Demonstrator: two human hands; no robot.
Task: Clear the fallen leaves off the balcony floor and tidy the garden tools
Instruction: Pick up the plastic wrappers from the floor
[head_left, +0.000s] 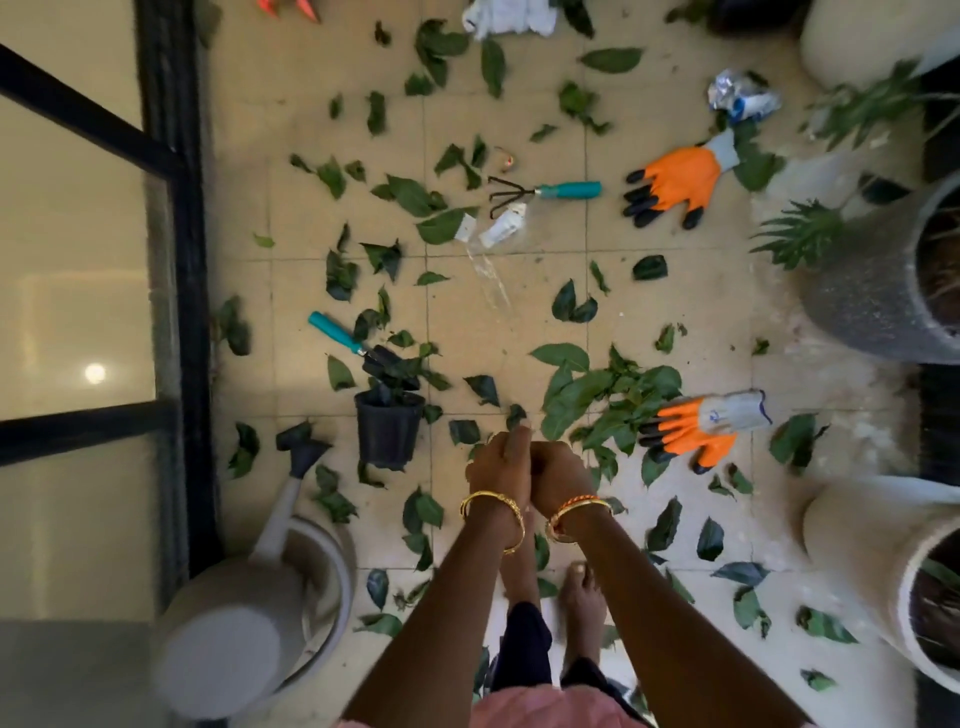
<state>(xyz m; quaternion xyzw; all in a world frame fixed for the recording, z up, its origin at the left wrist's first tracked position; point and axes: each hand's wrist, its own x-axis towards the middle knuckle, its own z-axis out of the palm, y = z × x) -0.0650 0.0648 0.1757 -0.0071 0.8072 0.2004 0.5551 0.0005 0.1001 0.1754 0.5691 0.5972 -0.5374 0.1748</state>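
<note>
Both hands (527, 470) curled, above scattered glossy leaves (608, 400).

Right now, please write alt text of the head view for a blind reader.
A person's left hand and right hand, fists together, hover over a tiled balcony floor strewn with green leaves. Among them lie two orange gloves, a hand rake, a trowel and a black pot.

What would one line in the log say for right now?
hands: left hand and right hand curled together, grip unclear | leaves: scattered on floor | hand rake, trowel: on tiles
</note>
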